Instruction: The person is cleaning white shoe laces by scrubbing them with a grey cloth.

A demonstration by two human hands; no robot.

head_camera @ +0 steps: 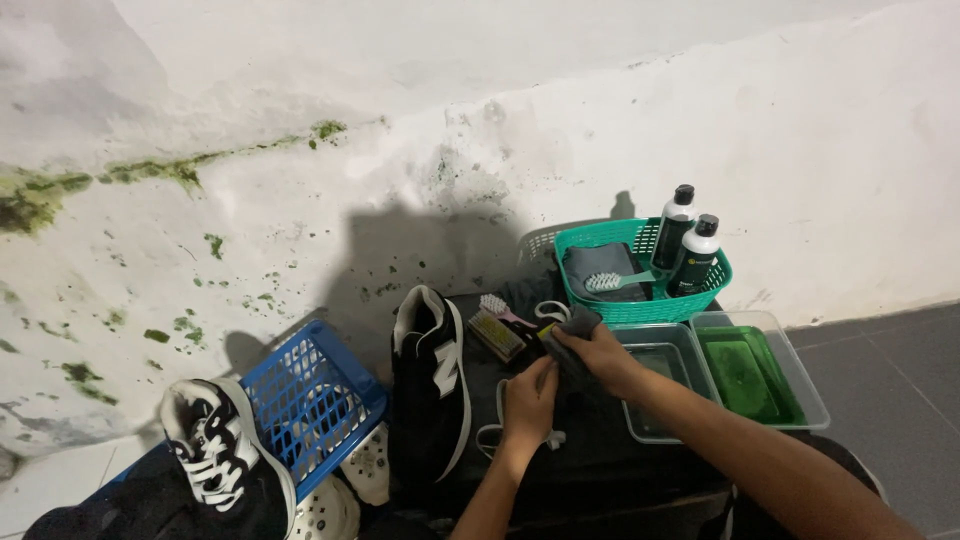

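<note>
My right hand (603, 357) grips a dark grey cloth (580, 322) over a black work surface (600, 450). My left hand (530, 397) is closed just below it, touching the same cloth and a white lace (492, 432). Two brushes (500, 328) lie just left of the hands. A black sneaker with white trim (432, 385) rests on its side left of the brushes.
A teal basket (640, 262) holds two dark bottles (686, 242), a grey cloth and a brush. Two clear trays (760, 372) sit to the right, one with green liquid. A blue basket (312, 400), a black-and-white shoe (215, 450) and white clogs (345, 495) lie at left. A stained wall stands behind.
</note>
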